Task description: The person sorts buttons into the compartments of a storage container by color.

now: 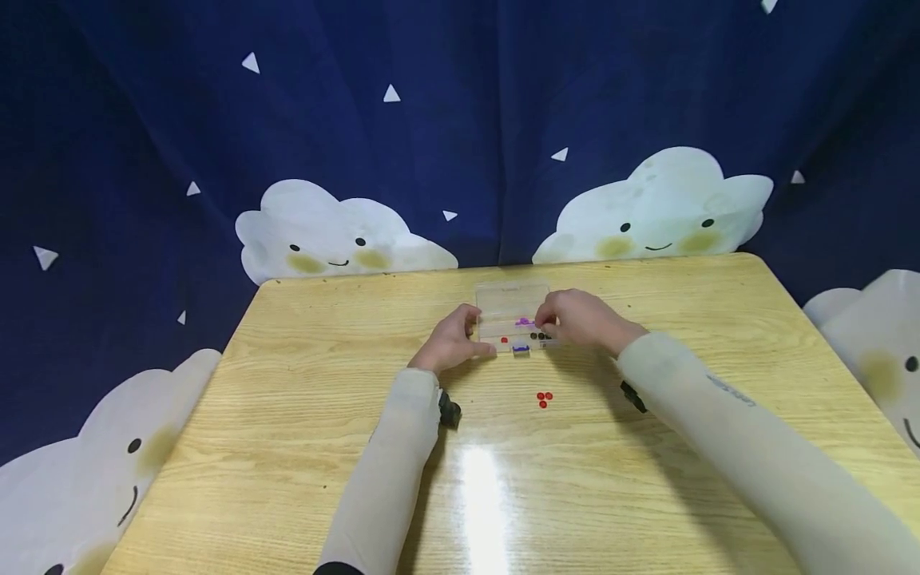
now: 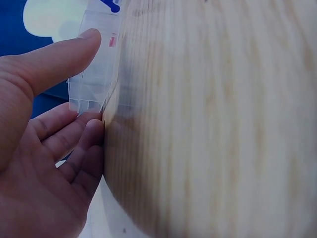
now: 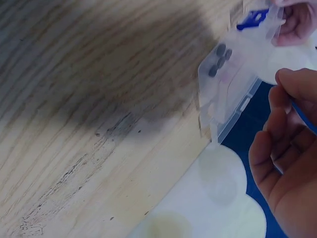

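A clear plastic compartment box [image 1: 493,329] lies near the table's far edge, its transparent lid [image 1: 512,299] raised at the back. My left hand [image 1: 453,339] grips the box's left end, thumb along the front and fingers at the side. Inside are a red piece [image 1: 504,340] and several small black discs [image 3: 220,60]. A blue latch [image 1: 521,349] is on the front and a purple piece [image 1: 524,322] is farther back. My right hand [image 1: 580,318] is over the box's right end with curled fingers; anything between its fingertips is hidden.
Three red discs [image 1: 542,398] lie together on the wooden table [image 1: 287,447], nearer than the box. Behind the table hangs a dark blue curtain [image 1: 431,120] with clouds and small white triangles.
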`<move>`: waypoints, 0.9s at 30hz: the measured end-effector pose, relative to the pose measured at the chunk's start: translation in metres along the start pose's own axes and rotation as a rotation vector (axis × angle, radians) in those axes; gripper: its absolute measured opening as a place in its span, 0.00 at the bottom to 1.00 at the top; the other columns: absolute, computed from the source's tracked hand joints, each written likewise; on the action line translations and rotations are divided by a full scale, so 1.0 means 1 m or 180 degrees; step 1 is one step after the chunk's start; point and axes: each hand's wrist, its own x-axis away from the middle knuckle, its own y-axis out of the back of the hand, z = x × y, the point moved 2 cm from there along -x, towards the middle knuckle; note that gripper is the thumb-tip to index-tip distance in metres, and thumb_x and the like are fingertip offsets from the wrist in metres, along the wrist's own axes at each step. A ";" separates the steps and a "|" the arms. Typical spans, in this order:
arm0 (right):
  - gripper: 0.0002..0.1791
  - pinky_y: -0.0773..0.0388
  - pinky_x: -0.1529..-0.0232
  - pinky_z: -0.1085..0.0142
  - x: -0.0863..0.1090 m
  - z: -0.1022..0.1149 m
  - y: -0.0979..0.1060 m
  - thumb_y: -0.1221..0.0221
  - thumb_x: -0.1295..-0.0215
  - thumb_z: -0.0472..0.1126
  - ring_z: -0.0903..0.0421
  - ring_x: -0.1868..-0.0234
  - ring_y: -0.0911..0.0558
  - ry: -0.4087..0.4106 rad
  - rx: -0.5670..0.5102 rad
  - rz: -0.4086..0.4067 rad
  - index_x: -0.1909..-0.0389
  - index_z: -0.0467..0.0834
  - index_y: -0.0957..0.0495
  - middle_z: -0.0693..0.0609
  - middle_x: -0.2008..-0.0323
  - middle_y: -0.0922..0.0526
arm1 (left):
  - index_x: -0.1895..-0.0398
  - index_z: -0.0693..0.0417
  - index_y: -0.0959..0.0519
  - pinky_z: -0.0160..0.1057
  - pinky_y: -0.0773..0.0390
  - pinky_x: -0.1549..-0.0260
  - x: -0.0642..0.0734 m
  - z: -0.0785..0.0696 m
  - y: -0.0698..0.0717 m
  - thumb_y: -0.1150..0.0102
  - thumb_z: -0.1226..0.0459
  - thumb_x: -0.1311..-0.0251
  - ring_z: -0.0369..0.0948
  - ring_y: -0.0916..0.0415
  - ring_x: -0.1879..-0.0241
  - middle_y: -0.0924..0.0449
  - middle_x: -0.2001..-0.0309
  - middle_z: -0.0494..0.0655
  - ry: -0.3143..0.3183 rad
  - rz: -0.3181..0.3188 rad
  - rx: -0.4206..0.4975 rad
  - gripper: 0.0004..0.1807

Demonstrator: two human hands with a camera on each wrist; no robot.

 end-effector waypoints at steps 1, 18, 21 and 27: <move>0.06 0.20 0.52 0.54 0.001 0.002 -0.001 0.38 0.36 0.36 0.52 0.59 0.17 0.0035 0.0030 0.0007 0.63 0.43 0.12 0.50 0.62 0.14 | 0.30 0.50 0.35 0.48 0.28 0.43 0.000 0.000 0.000 0.26 0.58 0.47 0.47 0.31 0.44 0.28 0.37 0.48 -0.0005 -0.0007 0.0000 0.41; 0.07 0.20 0.57 0.62 0.027 0.012 -0.017 0.37 0.38 0.32 0.60 0.62 0.19 0.0291 -0.0719 0.0100 0.65 0.43 0.11 0.52 0.64 0.13 | 0.31 0.49 0.35 0.47 0.27 0.47 -0.002 0.004 -0.002 0.26 0.57 0.47 0.47 0.31 0.46 0.28 0.38 0.49 -0.0016 0.0013 0.0020 0.41; 0.07 0.21 0.57 0.63 0.032 0.009 -0.020 0.37 0.39 0.32 0.60 0.63 0.19 0.0243 -0.0809 0.0121 0.67 0.43 0.11 0.53 0.65 0.13 | 0.30 0.48 0.35 0.47 0.27 0.47 -0.002 0.004 -0.002 0.26 0.57 0.47 0.47 0.32 0.47 0.28 0.39 0.49 -0.0020 0.0024 0.0004 0.41; 0.07 0.21 0.57 0.63 0.041 0.008 -0.027 0.36 0.41 0.30 0.60 0.63 0.19 0.0253 -0.0883 0.0169 0.68 0.44 0.11 0.53 0.66 0.13 | 0.30 0.50 0.35 0.48 0.28 0.46 -0.001 0.003 -0.001 0.26 0.58 0.46 0.47 0.32 0.46 0.29 0.38 0.49 -0.0030 0.0036 0.0047 0.40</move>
